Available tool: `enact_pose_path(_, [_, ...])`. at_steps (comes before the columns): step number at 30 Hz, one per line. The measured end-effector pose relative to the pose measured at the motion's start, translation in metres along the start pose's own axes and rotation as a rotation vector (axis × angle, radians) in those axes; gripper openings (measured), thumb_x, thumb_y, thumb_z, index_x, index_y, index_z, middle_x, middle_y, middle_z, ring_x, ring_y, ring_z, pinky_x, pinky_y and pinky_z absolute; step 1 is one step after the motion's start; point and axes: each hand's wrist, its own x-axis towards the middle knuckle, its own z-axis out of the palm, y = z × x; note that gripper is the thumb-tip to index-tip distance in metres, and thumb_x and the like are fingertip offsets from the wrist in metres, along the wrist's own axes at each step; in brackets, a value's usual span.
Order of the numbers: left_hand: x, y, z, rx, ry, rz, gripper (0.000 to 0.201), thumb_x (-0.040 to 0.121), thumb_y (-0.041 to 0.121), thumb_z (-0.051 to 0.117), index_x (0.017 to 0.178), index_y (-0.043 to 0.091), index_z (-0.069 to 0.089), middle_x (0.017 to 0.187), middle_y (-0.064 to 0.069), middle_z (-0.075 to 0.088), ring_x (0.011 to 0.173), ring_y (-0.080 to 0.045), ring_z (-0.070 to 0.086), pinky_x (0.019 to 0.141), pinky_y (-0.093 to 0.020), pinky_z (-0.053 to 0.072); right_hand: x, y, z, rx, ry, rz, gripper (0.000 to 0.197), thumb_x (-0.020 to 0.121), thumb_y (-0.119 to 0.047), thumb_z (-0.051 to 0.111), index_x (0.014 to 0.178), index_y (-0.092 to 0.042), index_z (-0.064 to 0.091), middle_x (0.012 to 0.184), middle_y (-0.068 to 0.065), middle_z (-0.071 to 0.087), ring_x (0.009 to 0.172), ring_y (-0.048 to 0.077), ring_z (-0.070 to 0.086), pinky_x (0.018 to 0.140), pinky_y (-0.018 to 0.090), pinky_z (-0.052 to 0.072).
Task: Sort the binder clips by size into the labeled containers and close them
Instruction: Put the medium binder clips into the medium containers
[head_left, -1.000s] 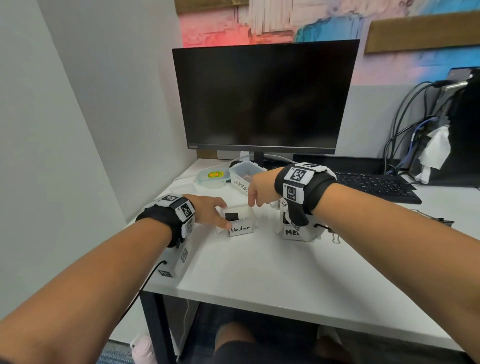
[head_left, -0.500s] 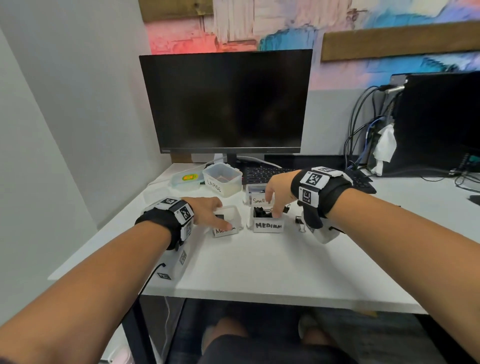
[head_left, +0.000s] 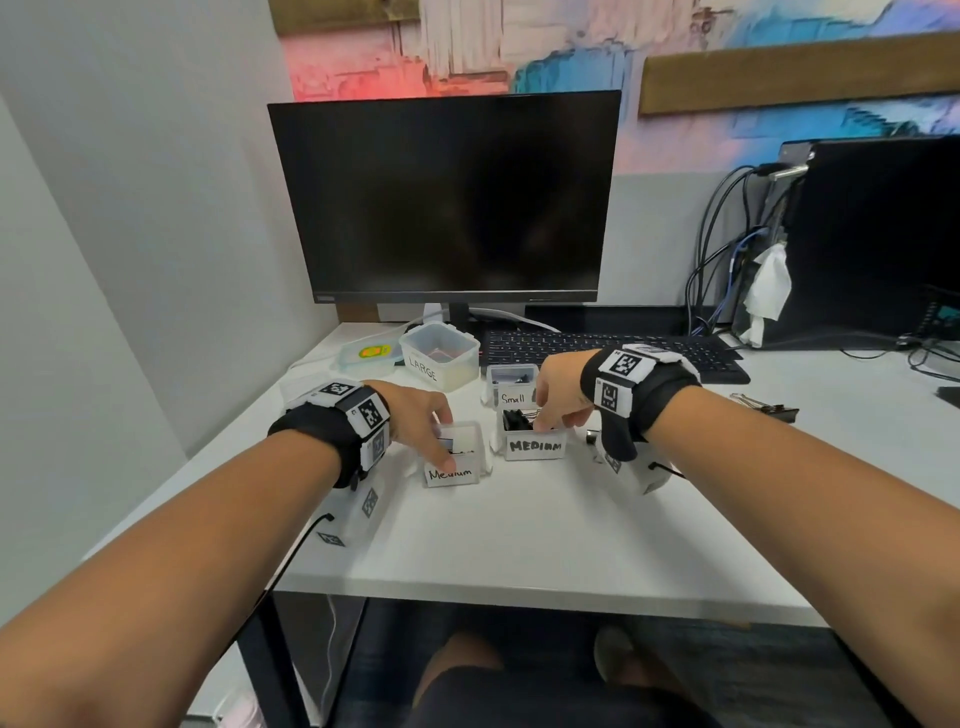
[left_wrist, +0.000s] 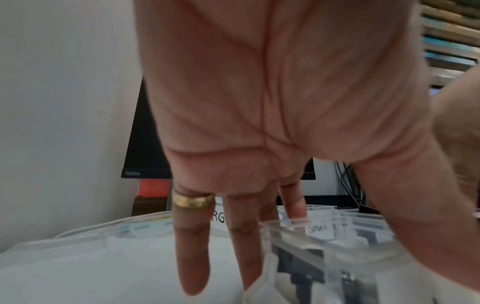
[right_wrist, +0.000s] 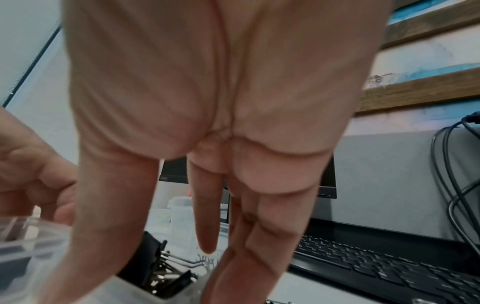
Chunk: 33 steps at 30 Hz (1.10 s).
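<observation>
Easily tipped, both small tubs: light clear plastic on smooth white desk, thin-walled, square with rounded corners. Left hand grasping the handwritten "Medium" container from above, thumb on its front, fingers straight down beside its wall. Right hand over the "MEDIUM" container, fingers released and hanging into black folded-steel binder clips with springy wire handles; nothing visibly pinched. Likely to snag a handle and drag neighbours out, or slide a tub off line. Stray clips lying well apart to the right, unsorted
</observation>
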Motion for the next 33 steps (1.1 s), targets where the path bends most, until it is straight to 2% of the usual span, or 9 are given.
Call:
enact_pose_path(2, [0.001,0.000,0.000,-0.034,-0.023,-0.013,0.068,0.076,0.041,0.077,0.131,0.024,0.041,0.130,0.007,0.052,0.109,-0.016,0.052,0.092,-0.029,0.047,0.002,0.003,-0.002,0.033,-0.038,-0.013,0.054,0.077,-0.033,0.077,0.119,-0.001,0.063,0.099,0.010,0.074,0.081,0.020,0.070,0.087,0.036,0.057])
enact_pose_path(6, [0.000,-0.002,-0.001,-0.119,-0.067,-0.029,0.061,0.072,0.038,0.081,0.119,0.032,0.042,0.127,0.002,0.055,0.113,-0.021,0.056,0.095,-0.040,0.051,0.010,0.003,0.002,0.028,-0.014,-0.025,0.051,0.078,-0.027,0.077,0.121,-0.002,0.063,0.101,0.011,0.074,0.072,0.017,0.065,0.087,0.035,0.057])
enact_pose_path(13, [-0.002,-0.003,-0.002,-0.087,-0.057,0.006,0.069,0.072,0.048,0.078,0.129,0.037,0.042,0.123,0.002,0.056,0.113,-0.022,0.057,0.097,-0.039,0.050,0.023,-0.016,0.003,-0.047,0.062,-0.052,0.047,0.082,-0.026,0.072,0.123,-0.004,0.063,0.097,0.008,0.074,0.065,0.015,0.059,0.081,0.030,0.057])
enact_pose_path(16, [-0.001,-0.003,-0.002,-0.055,-0.016,0.021,0.070,0.069,0.052,0.078,0.129,0.038,0.043,0.120,0.004,0.054,0.102,-0.020,0.059,0.091,-0.032,0.052,0.029,-0.026,0.004,-0.058,0.085,-0.058,0.044,0.083,-0.025,0.072,0.123,-0.007,0.063,0.100,0.006,0.073,0.065,0.013,0.061,0.077,0.027,0.056])
enact_pose_path(19, [-0.002,-0.003,-0.002,-0.087,0.003,0.029,0.075,0.069,0.048,0.079,0.131,0.033,0.039,0.118,0.007,0.053,0.085,-0.019,0.058,0.078,-0.028,0.049,0.033,-0.034,0.003,-0.074,0.101,-0.086,0.043,0.084,-0.023,0.071,0.123,-0.009,0.063,0.112,0.007,0.070,0.081,0.016,0.068,0.085,0.027,0.056])
enact_pose_path(22, [0.000,-0.004,0.000,-0.093,0.041,0.020,0.081,0.068,0.049,0.080,0.133,0.028,0.037,0.119,0.007,0.053,0.101,-0.021,0.062,0.091,-0.032,0.050,0.037,-0.038,0.003,-0.085,0.108,-0.103,0.044,0.085,-0.019,0.069,0.127,-0.011,0.060,0.118,0.005,0.067,0.096,0.019,0.068,0.088,0.028,0.055])
enact_pose_path(26, [0.003,-0.004,0.001,-0.118,0.081,0.035,0.094,0.066,0.052,0.081,0.139,0.026,0.028,0.119,0.006,0.055,0.105,-0.021,0.062,0.096,-0.037,0.049,0.042,-0.037,0.004,0.002,0.109,-0.130,0.046,0.086,-0.007,0.065,0.131,-0.013,0.056,0.120,0.005,0.064,0.086,0.017,0.064,0.083,0.027,0.056])
enact_pose_path(28, [0.006,-0.004,0.001,-0.115,0.076,0.047,0.099,0.067,0.054,0.079,0.144,0.027,0.024,0.120,0.004,0.056,0.107,-0.021,0.062,0.100,-0.038,0.047,0.043,-0.036,0.004,0.015,0.098,-0.139,0.047,0.088,-0.004,0.062,0.133,-0.013,0.054,0.124,0.007,0.062,0.096,0.021,0.066,0.086,0.030,0.056])
enact_pose_path(33, [0.015,-0.004,0.001,-0.116,0.024,0.058,0.098,0.058,0.065,0.077,0.140,0.031,0.036,0.111,0.006,0.061,0.103,-0.020,0.064,0.098,-0.039,0.048,0.043,-0.032,0.005,-0.053,0.098,-0.210,0.050,0.091,0.001,0.054,0.139,-0.012,0.049,0.137,0.006,0.053,0.122,0.024,0.054,0.102,0.033,0.046])
